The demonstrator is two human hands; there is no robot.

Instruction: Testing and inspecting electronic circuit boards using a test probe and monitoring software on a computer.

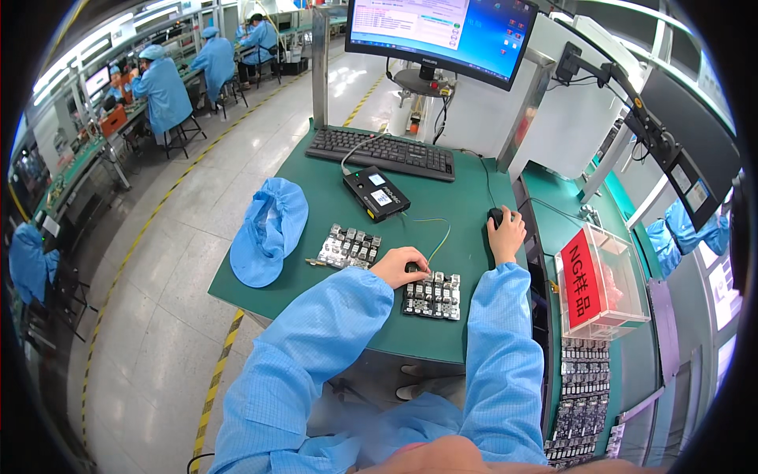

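My left hand [399,267] is closed in a pinch around a small dark connector [412,268]. It presses at the upper left corner of a panel of small circuit boards [433,298]. A thin yellow-green cable [448,237] runs from near my fingers back toward a black box-shaped device [373,193]. My right hand [506,235] rests over a black computer mouse [495,216], its fingers curved on it. Left of my left hand lies a second panel of small boards [347,246], tilted on the green mat. My fingers partly hide the connector.
A blue cap [269,231] lies at the table's left edge. Behind stand a black keyboard [380,154] and a lit monitor [442,35]. To the right, a clear box with a red label [581,278] stands above several board panels [583,395]. Seated co-workers [163,91] are far left.
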